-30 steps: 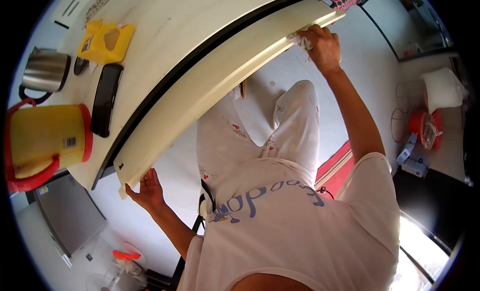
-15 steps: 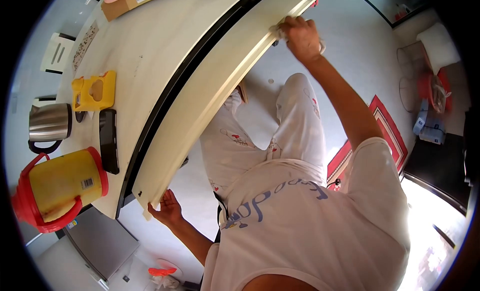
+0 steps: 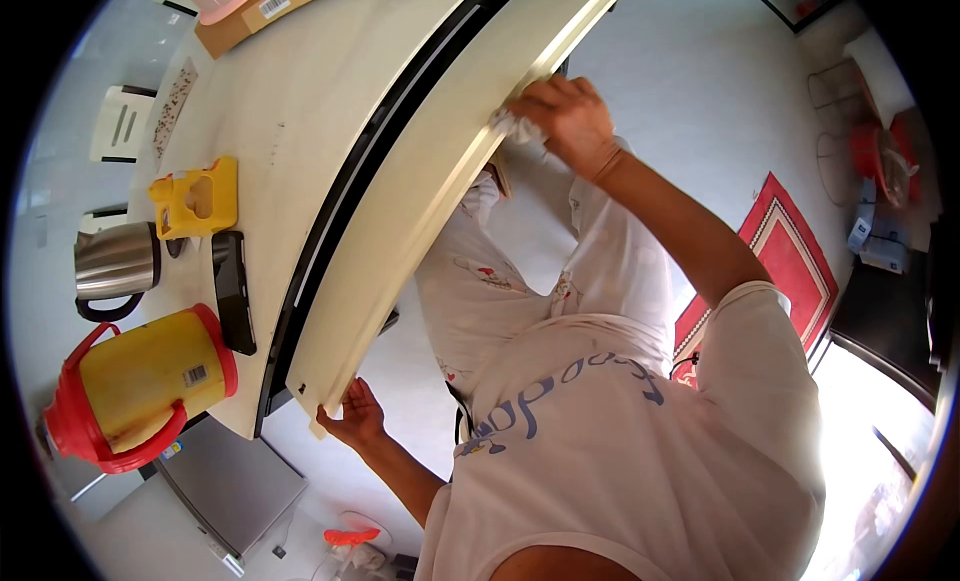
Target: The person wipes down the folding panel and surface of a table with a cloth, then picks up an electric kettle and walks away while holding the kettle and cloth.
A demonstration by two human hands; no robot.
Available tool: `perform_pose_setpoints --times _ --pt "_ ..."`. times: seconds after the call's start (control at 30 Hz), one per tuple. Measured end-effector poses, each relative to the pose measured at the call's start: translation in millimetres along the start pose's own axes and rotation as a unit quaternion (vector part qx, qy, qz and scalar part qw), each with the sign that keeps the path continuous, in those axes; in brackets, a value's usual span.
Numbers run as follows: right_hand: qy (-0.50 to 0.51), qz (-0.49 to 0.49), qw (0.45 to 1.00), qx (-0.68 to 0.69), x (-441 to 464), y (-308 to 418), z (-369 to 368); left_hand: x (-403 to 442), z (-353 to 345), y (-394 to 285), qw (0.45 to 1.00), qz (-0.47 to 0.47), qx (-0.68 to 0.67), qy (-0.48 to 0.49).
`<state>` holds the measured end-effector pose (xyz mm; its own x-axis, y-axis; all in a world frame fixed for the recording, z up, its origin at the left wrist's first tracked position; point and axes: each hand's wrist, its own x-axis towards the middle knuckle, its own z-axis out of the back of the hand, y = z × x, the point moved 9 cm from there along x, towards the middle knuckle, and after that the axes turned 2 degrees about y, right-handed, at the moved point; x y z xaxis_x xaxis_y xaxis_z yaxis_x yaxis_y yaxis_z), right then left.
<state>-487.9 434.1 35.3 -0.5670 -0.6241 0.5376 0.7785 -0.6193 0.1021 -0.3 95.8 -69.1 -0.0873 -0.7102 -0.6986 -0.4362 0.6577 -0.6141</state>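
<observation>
A long cream panel (image 3: 400, 201) runs along the front edge of the table, beside a black strip. My right hand (image 3: 568, 121) holds a crumpled whitish cloth (image 3: 518, 127) against the panel's outer edge, around its upper middle part. At the panel's lower end, my left hand (image 3: 355, 417) has its thumb at the corner and its fingers apart from it, palm up. Nothing shows in the left palm.
On the table (image 3: 300, 111) lie a black phone (image 3: 233, 291), a yellow holder (image 3: 197, 198), a steel kettle (image 3: 118, 261) and a red-yellow jug (image 3: 150, 381). A cardboard box (image 3: 270, 11) is at the top. A red rug (image 3: 790, 246) lies on the floor.
My right hand has slid the cloth down and left along the panel edge. My left hand remains at the panel's lower corner. The whole view has shifted.
</observation>
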Motion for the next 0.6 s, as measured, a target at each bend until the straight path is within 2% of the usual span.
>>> perform_pose_setpoints --times 0.1,0.17,0.2,0.23,0.27,0.3,0.37,0.47,0.5,0.53,0.57,0.6 --pt "-0.031 -0.062 0.995 -0.069 0.5 -72.5 -6.9 4.1 3.9 4.8 1.000 0.004 0.006 -0.013" --pt "0.039 -0.189 0.973 -0.124 6.1 -137.2 -11.7 12.0 8.6 8.0 1.000 0.011 0.006 -0.014" --pt "0.076 -0.303 0.948 -0.064 3.2 -174.9 -13.1 14.3 7.8 8.9 1.000 0.013 0.005 -0.015" --pt "0.145 -0.471 0.867 0.076 -7.8 -215.6 -20.0 10.2 4.1 8.9 1.000 0.001 0.008 -0.026" --pt "0.078 -0.490 0.861 0.112 -3.8 -236.5 -8.5 2.8 -2.5 11.2 0.999 -0.011 0.009 -0.037" --pt "0.018 -0.479 0.867 0.140 0.4 -260.8 -6.1 -1.1 -6.3 12.3 0.998 -0.023 0.008 -0.049" --pt "-0.210 -0.375 0.875 0.224 22.4 -271.0 13.5 8.7 -0.5 14.8 0.998 -0.014 0.019 -0.050" --pt "-0.175 -0.428 0.824 0.327 41.5 -250.5 5.6 7.8 -1.8 18.8 0.997 -0.023 0.029 -0.068" --pt "-0.082 -0.449 0.806 0.378 48.8 -230.8 -7.5 6.1 -2.9 20.0 0.996 -0.029 0.030 -0.077" --pt "-0.146 -0.335 0.889 0.274 61.8 -219.8 -3.1 7.1 -2.6 19.6 0.996 -0.029 0.028 -0.080" --pt "-0.166 -0.253 0.953 0.011 56.3 -219.1 -45.1 8.5 -1.0 19.6 0.996 -0.028 0.025 -0.081" --pt "-0.109 -0.279 0.953 0.044 53.5 -187.9 -40.3 10.1 -0.2 19.4 0.996 -0.027 0.022 -0.082"
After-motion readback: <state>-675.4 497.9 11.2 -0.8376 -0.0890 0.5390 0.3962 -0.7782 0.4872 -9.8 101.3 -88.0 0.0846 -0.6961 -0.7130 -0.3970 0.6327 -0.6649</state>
